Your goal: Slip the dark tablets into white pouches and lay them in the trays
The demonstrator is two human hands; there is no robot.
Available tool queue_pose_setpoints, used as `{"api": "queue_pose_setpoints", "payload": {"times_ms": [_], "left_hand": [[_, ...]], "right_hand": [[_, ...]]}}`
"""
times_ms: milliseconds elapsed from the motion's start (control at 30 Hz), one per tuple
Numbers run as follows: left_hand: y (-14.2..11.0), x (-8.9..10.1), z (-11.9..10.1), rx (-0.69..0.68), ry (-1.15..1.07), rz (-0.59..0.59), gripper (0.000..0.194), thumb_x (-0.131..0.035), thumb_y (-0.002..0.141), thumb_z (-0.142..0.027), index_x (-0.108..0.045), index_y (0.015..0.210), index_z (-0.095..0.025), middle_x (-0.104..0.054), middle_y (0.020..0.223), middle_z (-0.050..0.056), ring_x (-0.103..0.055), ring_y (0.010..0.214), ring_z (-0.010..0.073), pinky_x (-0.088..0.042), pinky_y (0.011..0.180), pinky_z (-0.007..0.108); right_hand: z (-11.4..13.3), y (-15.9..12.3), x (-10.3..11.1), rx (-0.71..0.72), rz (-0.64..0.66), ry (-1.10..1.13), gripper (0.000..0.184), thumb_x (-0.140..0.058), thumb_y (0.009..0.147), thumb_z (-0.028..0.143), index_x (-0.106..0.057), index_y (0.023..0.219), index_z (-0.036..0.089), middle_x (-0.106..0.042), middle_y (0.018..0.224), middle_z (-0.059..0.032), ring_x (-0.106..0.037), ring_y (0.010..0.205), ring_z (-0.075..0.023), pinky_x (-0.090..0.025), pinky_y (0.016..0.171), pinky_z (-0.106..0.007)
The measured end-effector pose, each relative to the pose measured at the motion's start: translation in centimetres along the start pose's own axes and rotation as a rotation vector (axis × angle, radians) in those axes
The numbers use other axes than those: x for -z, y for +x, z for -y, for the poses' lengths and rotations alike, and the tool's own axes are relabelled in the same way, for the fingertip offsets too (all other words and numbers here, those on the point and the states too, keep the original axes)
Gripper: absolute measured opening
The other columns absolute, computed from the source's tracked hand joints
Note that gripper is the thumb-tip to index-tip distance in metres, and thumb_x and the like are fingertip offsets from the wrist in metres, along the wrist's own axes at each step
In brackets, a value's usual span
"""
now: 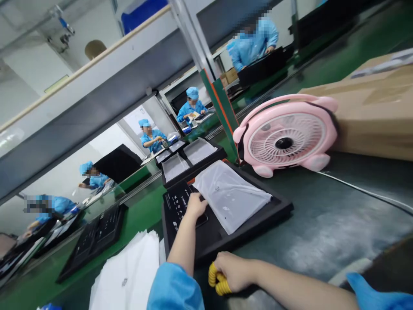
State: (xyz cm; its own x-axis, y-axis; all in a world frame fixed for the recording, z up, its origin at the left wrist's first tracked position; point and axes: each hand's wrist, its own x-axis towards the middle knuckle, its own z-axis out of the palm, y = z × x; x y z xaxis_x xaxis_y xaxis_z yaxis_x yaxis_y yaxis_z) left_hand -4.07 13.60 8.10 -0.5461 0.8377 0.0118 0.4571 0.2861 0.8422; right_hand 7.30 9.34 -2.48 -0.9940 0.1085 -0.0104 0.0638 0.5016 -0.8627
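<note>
My left hand [196,206] is closed at the edge of a flat black tablet-like panel [179,206] printed with white icons; its fingertips are partly hidden. The panel lies in the left part of a black tray [247,234]. Beside it in the same tray, a frosted plastic bag [230,196] lies flat, and whether something is inside cannot be made out. My right hand [235,272] is curled just in front of the tray's near edge, above the dark green bench. Yellow ribbed finger cots [217,280] cover some of its fingers. Whatever it may hold is hidden.
A pink fan [285,140] stands behind the tray, its white cable running right. Behind it sits a cardboard box [374,112]. White bags [129,273] are stacked at front left. Other black trays [93,241] [193,161] lie along the line, where several co-workers in blue sit.
</note>
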Motion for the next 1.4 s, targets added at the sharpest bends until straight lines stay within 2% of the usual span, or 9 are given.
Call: {"api": "queue_pose_setpoints", "payload": {"times_ms": [200, 333, 467, 567, 767, 933, 1167, 1267, 1400], "left_hand": [[-5.3, 9.7, 3.9, 0.005, 0.226, -0.005, 0.036, -0.055, 0.072, -0.006, -0.059, 0.108, -0.010, -0.064, 0.108, 0.013, -0.060, 0.096, 0.0187, -0.041, 0.093, 0.031], [-9.2, 13.1, 8.3, 0.088, 0.446, -0.088, 0.034, -0.048, 0.077, -0.010, -0.056, 0.110, -0.009, -0.064, 0.108, 0.013, -0.060, 0.098, 0.0191, -0.043, 0.090, 0.031], [-11.5, 13.9, 12.1, 0.094, 0.430, -0.171, 0.035, -0.044, 0.082, -0.019, -0.054, 0.114, -0.010, -0.063, 0.110, 0.011, -0.059, 0.102, 0.0189, -0.043, 0.091, 0.030], [-12.0, 14.1, 14.7, 0.133, 0.595, -0.292, 0.044, -0.042, 0.085, -0.026, -0.046, 0.124, -0.007, -0.049, 0.130, 0.015, -0.044, 0.121, 0.0231, -0.033, 0.102, 0.035], [-11.7, 13.1, 18.6, 0.332, 0.802, -0.219, 0.051, -0.036, 0.088, -0.030, -0.035, 0.133, -0.005, -0.027, 0.144, 0.017, -0.022, 0.133, 0.0274, -0.022, 0.106, 0.048], [-11.7, 12.5, 19.1, 0.292, 0.816, -0.174, 0.051, -0.037, 0.088, -0.030, -0.036, 0.133, -0.008, -0.026, 0.144, 0.017, -0.022, 0.134, 0.0273, -0.022, 0.105, 0.050], [-11.7, 12.8, 19.2, 0.277, 0.836, -0.141, 0.050, -0.038, 0.087, -0.030, -0.038, 0.132, -0.009, -0.026, 0.144, 0.017, -0.022, 0.134, 0.0289, -0.023, 0.105, 0.051], [-11.5, 12.8, 19.2, 0.275, 0.830, -0.146, 0.050, -0.040, 0.087, -0.030, -0.040, 0.131, -0.008, -0.028, 0.143, 0.018, -0.023, 0.133, 0.0294, -0.023, 0.105, 0.052], [-11.3, 12.9, 19.0, 0.290, 0.849, -0.119, 0.049, -0.037, 0.088, -0.031, -0.040, 0.132, -0.008, -0.027, 0.144, 0.015, -0.021, 0.134, 0.0274, -0.022, 0.106, 0.049]], "right_hand": [[-0.6, 0.1, -0.8, 0.008, -0.013, -0.026, 0.019, -0.063, 0.049, 0.033, -0.068, 0.068, 0.032, -0.043, 0.042, 0.0090, -0.043, 0.041, -0.0085, -0.040, 0.045, -0.020], [0.1, -0.5, -0.6, 0.075, -0.123, -0.136, 0.028, -0.053, 0.059, 0.047, -0.068, 0.076, 0.031, -0.058, 0.058, 0.0030, -0.054, 0.050, -0.0145, -0.048, 0.052, -0.027], [0.1, -2.0, 3.0, 0.134, -0.585, -0.388, 0.038, -0.034, 0.078, 0.048, -0.063, 0.099, 0.034, -0.066, 0.083, -0.0040, -0.063, 0.079, -0.0223, -0.051, 0.077, -0.037], [-1.3, -2.9, 7.0, -0.003, -0.917, -0.626, 0.048, -0.035, 0.080, 0.050, -0.055, 0.116, 0.025, -0.061, 0.113, -0.0102, -0.055, 0.108, -0.0277, -0.044, 0.095, -0.044], [-4.0, -2.9, 9.7, -0.104, -0.539, -0.961, 0.059, -0.037, 0.081, 0.055, -0.040, 0.132, 0.025, -0.039, 0.139, -0.0047, -0.032, 0.130, -0.0261, -0.034, 0.103, -0.047], [-4.8, -1.6, 9.4, -0.280, -0.574, -1.021, 0.054, -0.034, 0.081, 0.052, -0.053, 0.122, 0.023, -0.047, 0.133, -0.0070, -0.040, 0.125, -0.0282, -0.038, 0.100, -0.046], [-6.3, -3.4, 9.3, -0.225, -0.544, -0.936, 0.053, -0.036, 0.080, 0.053, -0.054, 0.120, 0.023, -0.052, 0.128, -0.0080, -0.045, 0.120, -0.0282, -0.039, 0.100, -0.047], [-5.6, -1.4, 11.1, -0.180, -0.561, -0.953, 0.055, -0.036, 0.080, 0.053, -0.050, 0.124, 0.023, -0.046, 0.133, -0.0081, -0.042, 0.123, -0.0288, -0.037, 0.102, -0.048], [-4.3, 4.8, 15.7, -0.139, -0.513, -1.008, 0.055, -0.037, 0.082, 0.048, -0.048, 0.125, 0.016, -0.042, 0.136, -0.0124, -0.039, 0.125, -0.0283, -0.032, 0.105, -0.045]]}}
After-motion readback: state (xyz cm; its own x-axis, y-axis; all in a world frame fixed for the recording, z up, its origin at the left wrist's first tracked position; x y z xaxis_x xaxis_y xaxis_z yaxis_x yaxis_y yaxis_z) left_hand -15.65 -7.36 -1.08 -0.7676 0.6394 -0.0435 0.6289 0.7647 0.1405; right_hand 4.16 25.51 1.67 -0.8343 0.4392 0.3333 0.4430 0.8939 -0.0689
